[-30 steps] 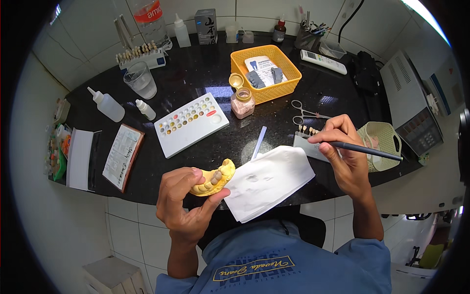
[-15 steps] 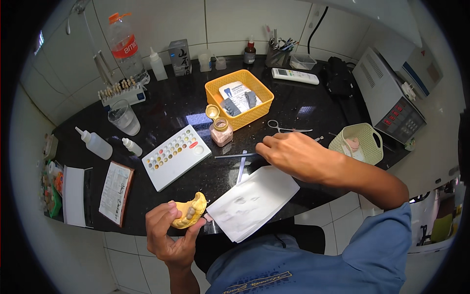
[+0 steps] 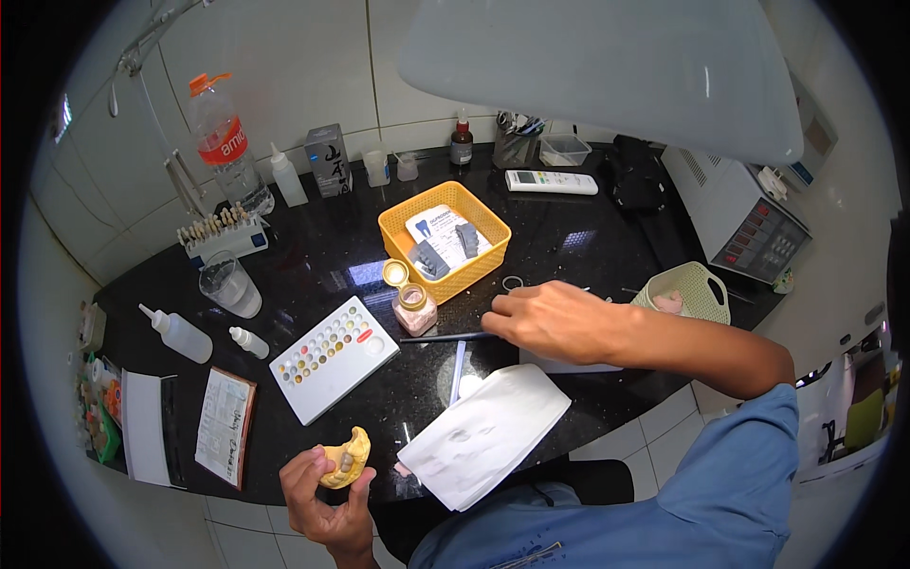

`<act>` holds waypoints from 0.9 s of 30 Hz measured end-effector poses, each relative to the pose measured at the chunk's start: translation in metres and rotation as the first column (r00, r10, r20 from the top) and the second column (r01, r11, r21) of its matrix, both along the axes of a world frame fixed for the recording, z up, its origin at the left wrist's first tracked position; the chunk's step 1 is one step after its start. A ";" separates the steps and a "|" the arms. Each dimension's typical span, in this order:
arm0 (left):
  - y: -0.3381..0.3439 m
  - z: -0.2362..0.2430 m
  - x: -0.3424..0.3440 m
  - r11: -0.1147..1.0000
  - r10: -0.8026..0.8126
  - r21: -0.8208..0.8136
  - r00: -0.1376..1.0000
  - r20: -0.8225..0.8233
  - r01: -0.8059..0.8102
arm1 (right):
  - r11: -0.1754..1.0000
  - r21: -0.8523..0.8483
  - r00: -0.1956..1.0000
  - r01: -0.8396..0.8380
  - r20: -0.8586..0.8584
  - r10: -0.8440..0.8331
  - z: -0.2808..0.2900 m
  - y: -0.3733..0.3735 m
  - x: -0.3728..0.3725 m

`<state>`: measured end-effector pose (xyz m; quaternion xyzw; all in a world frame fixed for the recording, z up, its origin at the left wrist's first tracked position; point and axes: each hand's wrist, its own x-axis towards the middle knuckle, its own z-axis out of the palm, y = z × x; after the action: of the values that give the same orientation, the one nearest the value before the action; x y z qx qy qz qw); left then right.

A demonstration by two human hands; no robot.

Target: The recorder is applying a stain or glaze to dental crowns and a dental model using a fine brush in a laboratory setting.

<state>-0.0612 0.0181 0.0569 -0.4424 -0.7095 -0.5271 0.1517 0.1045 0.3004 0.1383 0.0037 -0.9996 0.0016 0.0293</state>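
Near the desk's front edge, my left hand (image 3: pixel 327 503) grips a yellow dental cast (image 3: pixel 348 460) with greyish tooth pieces on it. My right hand (image 3: pixel 536 322) is low over the centre of the desk, its fingers closed on a dark slim brush-like pen (image 3: pixel 441 339) lying horizontally. Just below that hand are a pale narrow stick (image 3: pixel 458 368) and a folded white paper towel (image 3: pixel 485 436). A white palette (image 3: pixel 334 358) with coloured wells sits to the left, and an open jar (image 3: pixel 414 313) of pink powder stands behind the pen.
A yellow basket (image 3: pixel 445 270) stands mid-desk. Bottles (image 3: pixel 182 337), a glass of water (image 3: pixel 230 284) and a notebook (image 3: pixel 224 427) are leftward. A green basket (image 3: pixel 684 294), remote (image 3: pixel 552 183) and grey machine (image 3: pixel 758 247) are rightward. A lamp (image 3: pixel 597 66) hangs across the top.
My right hand has swung from a raised position down and leftward to the desk with the dark pen. My left hand and cast have shifted down-left, and the view has tilted toward the lamp.
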 end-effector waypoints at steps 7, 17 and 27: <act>-0.003 -0.002 -0.003 1.000 0.010 -0.016 1.000 -0.020 -0.010 | 0.803 0.243 0.829 0.544 -0.299 -0.472 0.058 0.109 0.014; 0.012 0.005 -0.003 0.996 -0.082 0.045 0.989 0.122 0.077 | 0.825 -0.061 0.527 0.561 -0.743 -0.413 0.123 0.196 -0.079; 0.019 0.014 0.012 0.973 -0.154 0.223 0.890 0.429 0.061 | 0.817 -0.499 0.092 0.288 -0.835 -0.543 0.125 0.190 -0.076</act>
<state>-0.0497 0.0374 0.0710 -0.3316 -0.6421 -0.6912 0.0012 0.0285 0.4900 0.2638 -0.2831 -0.7141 0.0948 0.6331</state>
